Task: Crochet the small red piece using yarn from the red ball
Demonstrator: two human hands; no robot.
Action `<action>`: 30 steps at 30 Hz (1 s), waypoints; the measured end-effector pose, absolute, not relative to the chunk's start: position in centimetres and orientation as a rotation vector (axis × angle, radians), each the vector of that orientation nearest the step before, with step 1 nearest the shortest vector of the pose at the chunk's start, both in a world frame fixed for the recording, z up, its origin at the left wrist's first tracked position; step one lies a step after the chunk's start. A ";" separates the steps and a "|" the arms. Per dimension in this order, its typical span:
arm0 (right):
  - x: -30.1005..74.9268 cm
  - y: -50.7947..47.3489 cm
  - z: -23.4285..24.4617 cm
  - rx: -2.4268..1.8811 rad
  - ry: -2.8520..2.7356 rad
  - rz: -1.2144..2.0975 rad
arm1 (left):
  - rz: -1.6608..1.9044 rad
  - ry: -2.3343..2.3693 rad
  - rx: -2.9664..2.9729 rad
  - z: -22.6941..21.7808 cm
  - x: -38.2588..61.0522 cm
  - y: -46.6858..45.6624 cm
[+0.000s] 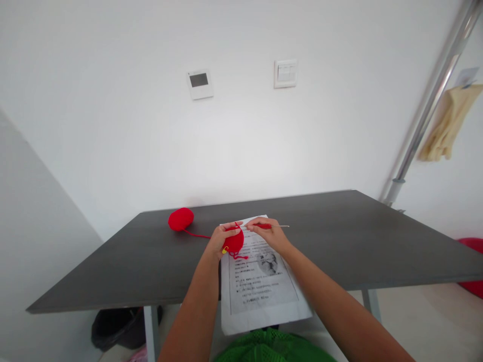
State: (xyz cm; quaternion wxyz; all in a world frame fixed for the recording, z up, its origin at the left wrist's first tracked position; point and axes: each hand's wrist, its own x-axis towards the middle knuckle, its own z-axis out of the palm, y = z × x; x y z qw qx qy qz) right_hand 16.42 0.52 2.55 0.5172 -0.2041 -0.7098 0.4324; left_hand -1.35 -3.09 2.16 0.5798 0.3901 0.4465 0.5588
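Between the fingers of my left hand is a round red crochet piece, with a yellow stitch marker clipped at its lower edge and a short yarn tail hanging down. My right hand is closed on a crochet hook with a red grip; its thin shaft sticks out to the right, and its other end points at the top of the piece. From the piece, a strand runs left to a red ball of yarn. Both hands are over a printed sheet.
The dark grey table stands against a white wall with a thermostat panel and a light switch. A black bin is below at left. Beige gloves hang by a metal pipe; a red container is at far right.
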 end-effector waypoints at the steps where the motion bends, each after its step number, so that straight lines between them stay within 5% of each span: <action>1: 16.5 0.6 2.6 -0.487 -1.684 1.095 | 1.299 1.027 0.905 2.2 -1.4 -3.1; 10: 17.1 0.9 3.0 -0.422 -1.577 1.395 | 1.160 0.993 0.930 1.9 -2.0 -2.9; 30: 18.6 1.1 3.9 -0.407 -1.732 1.432 | 1.099 1.033 0.902 1.7 -2.1 -3.1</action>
